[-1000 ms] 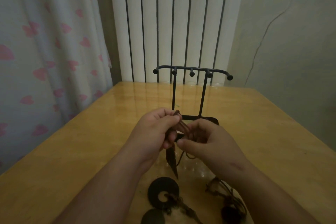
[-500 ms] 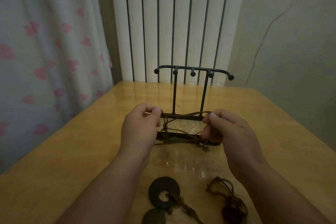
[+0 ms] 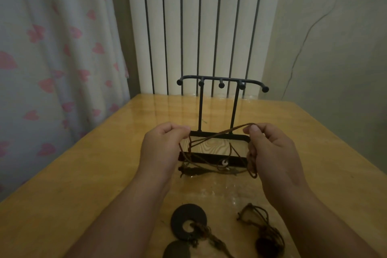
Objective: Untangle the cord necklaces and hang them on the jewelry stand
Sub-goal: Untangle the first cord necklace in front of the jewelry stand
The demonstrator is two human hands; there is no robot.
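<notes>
your left hand (image 3: pixel 161 150) and right hand (image 3: pixel 272 154): fingers (image 3: pixel 254 130) pinch thin brown cord necklace (image 3: pixel 217 134), spread mid-frame before black metal jewelry stand (image 3: pixel 222 79). hooks bare. black disc-pendant necklace (image 3: pixel 187 221) and dark knotted cord necklace (image 3: pixel 265 230) lie on wooden bench (image 3: pixel 83 174), bottom of frame. early stage, likely.

I saw the black metal jewelry stand (image 3: pixel 221 85) upright on the surface, five knobbed pegs along its top bar. In front of its open base, a thin brown cord necklace (image 3: pixel 225 162) hung crossed and looped, pinched between the left hand (image 3: pixel 163 148) and right hand (image 3: pixel 274 151). Nearer me, a black-disc cord necklace (image 3: pixel 187 221) and a bundled dark-pendant cord necklace (image 3: pixel 266 230) lay apart.
</notes>
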